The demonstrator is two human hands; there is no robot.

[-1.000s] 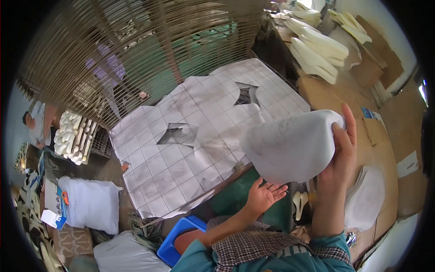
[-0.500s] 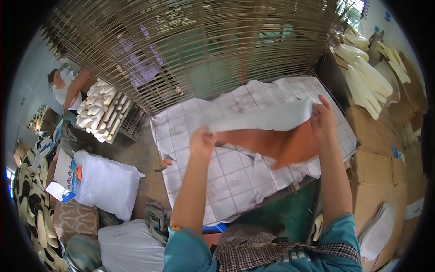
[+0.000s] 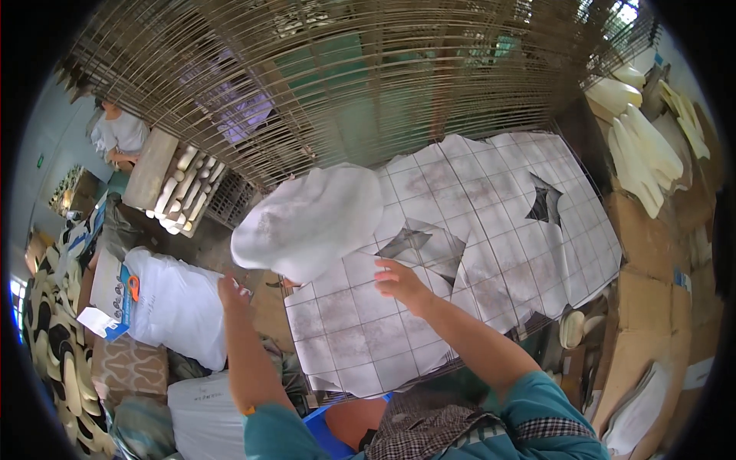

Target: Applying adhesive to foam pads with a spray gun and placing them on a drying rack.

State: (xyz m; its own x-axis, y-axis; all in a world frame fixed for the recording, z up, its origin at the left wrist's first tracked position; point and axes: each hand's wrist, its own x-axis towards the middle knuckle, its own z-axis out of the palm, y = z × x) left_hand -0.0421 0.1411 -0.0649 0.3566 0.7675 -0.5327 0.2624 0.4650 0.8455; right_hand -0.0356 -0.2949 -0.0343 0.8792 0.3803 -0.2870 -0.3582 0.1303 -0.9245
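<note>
A large rounded white sheet (image 3: 310, 222) hangs in the air over the left end of a wire table covered in torn gridded paper (image 3: 491, 230). My left hand (image 3: 228, 291) is raised just under the sheet's lower left edge; whether it grips the sheet is unclear. My right hand (image 3: 400, 280) is apart from the sheet, hovering over the gridded paper with its fingers spread and nothing in it. Both of my sleeves are teal.
A tall wire mesh rack (image 3: 345, 84) stands behind the table. White sacks (image 3: 180, 307) lie at the left, cream shoe soles (image 3: 640, 146) and cardboard boxes (image 3: 652, 307) at the right. A blue bin (image 3: 326, 437) is below. Another person (image 3: 123, 134) sits far left beside a tray of pale soles (image 3: 180, 192).
Half a second ago both hands held the sheet over the table with its orange-brown side showing. The sheet has swung left, white side up, and my right hand has let go.
</note>
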